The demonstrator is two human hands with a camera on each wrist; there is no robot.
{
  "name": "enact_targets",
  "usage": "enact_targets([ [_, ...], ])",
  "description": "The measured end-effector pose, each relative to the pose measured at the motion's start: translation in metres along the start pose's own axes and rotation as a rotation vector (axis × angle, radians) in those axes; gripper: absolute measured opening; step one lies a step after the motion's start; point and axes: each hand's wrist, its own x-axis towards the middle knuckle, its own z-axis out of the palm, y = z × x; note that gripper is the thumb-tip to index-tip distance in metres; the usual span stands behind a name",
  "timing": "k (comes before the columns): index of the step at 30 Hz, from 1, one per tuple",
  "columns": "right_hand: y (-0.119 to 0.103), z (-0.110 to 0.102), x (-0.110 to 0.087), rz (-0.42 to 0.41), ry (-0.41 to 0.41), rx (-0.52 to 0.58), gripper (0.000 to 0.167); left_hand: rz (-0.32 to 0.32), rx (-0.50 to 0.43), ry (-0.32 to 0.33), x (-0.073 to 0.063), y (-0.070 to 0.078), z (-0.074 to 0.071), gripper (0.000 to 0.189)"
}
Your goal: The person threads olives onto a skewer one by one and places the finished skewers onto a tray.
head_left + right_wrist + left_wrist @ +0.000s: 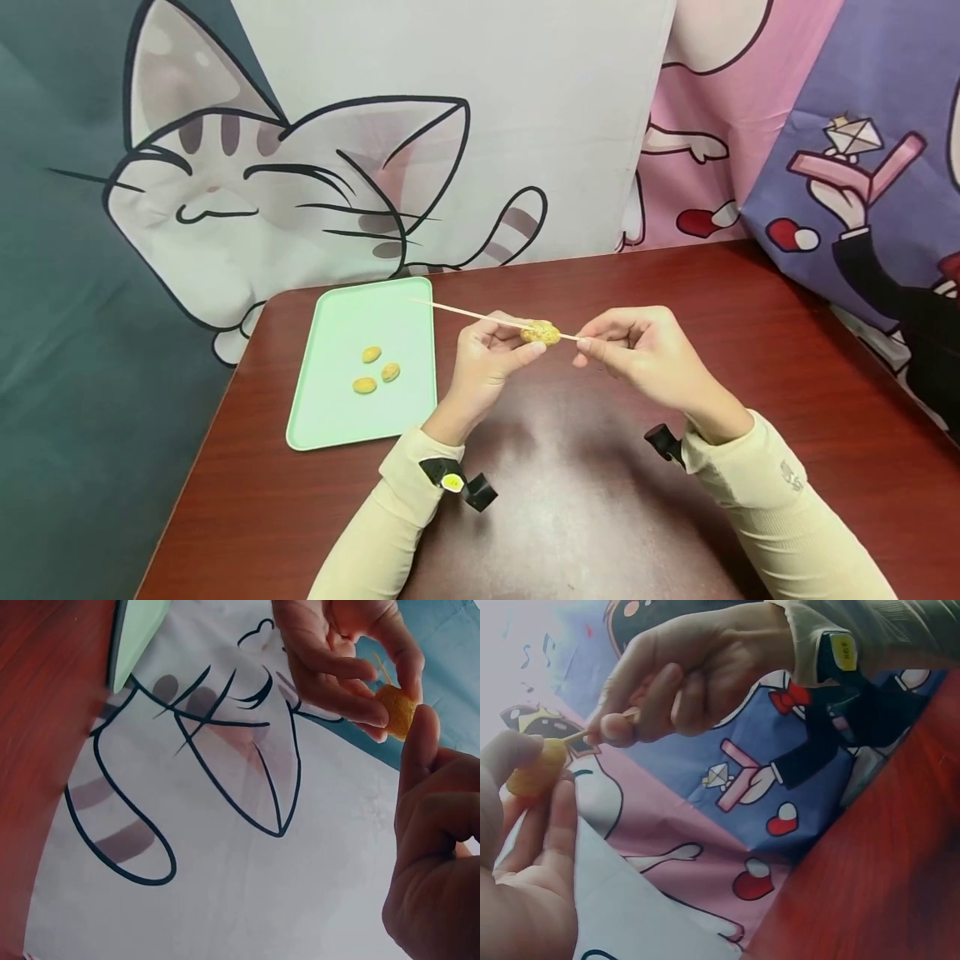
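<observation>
My left hand (487, 354) pinches a small yellow oval fruit (542, 332) between thumb and fingers, above the table. A thin wooden skewer (465, 312) runs through the fruit, its long end pointing left toward the tray. On the other side, my right hand (645, 350) pinches the short end of the skewer between thumb and fingertips. The left wrist view shows the yellow fruit (540, 769) in the left fingers and a bit of skewer (576, 736) between the hands. In the right wrist view the right thumb or finger end covers part of the fruit (397, 712).
A pale green tray (322, 417) lies on the left of the dark red table (240, 500), with three similar yellow fruits (371, 355) on it. Behind the table hangs a cartoon-printed cloth (570, 83). Black camera straps (457, 482) sit on both sleeved wrists.
</observation>
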Motion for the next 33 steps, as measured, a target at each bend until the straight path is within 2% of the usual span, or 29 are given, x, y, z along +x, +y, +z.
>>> enact_targets([
  [4,0.001,0.000,-0.001,0.024,0.012,0.015,0.006,-0.066,-0.031,-0.099,0.002,0.006,-0.007,0.037],
  [7,0.002,0.001,-0.002,0.033,0.019,0.030,0.007,-0.110,-0.004,-0.129,0.001,0.010,-0.017,0.039],
  [11,0.003,0.001,-0.002,0.037,0.021,0.043,0.007,-0.126,0.133,-0.087,0.000,0.013,-0.042,0.037],
  [15,0.005,-0.003,-0.005,0.042,0.043,0.041,0.007,-0.118,0.298,0.034,0.001,0.011,-0.081,0.030],
  [19,0.006,-0.008,-0.009,0.057,0.044,0.037,0.006,-0.149,0.459,0.134,0.002,0.011,-0.120,0.031],
  [26,0.008,-0.011,-0.014,0.066,0.044,0.001,0.005,-0.256,0.691,0.151,0.000,0.028,-0.169,0.035],
  [30,0.009,-0.012,-0.018,0.061,0.043,-0.006,0.006,-0.340,0.819,0.123,-0.004,0.032,-0.189,0.041],
  [33,0.011,-0.015,-0.020,0.059,0.045,0.005,0.007,-0.359,0.926,0.080,-0.006,0.031,-0.200,0.041],
])
